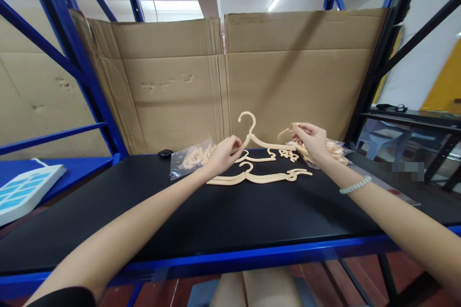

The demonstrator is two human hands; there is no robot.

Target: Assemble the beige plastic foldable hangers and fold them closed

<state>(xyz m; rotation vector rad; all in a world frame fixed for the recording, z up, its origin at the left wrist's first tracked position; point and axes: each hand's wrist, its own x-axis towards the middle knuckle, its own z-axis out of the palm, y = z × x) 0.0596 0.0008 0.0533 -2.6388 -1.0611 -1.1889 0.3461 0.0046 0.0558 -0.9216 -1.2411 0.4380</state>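
Note:
My left hand [225,153] pinches one end of a cream plastic hanger [252,136] held upright above the black shelf top [216,216]. My right hand [312,141] grips the hanger's other end, and a small cream hook piece sticks out between its fingers. Below the hands, assembled cream hangers [261,176] lie flat on the shelf, with a few loose cream parts [288,155] behind them.
A clear bag of cream parts [189,158] lies left of my left hand, and another bag [334,149] sits behind my right hand. A small black object [165,153] rests by the cardboard backing [223,81]. A white-and-blue device [25,189] sits at far left.

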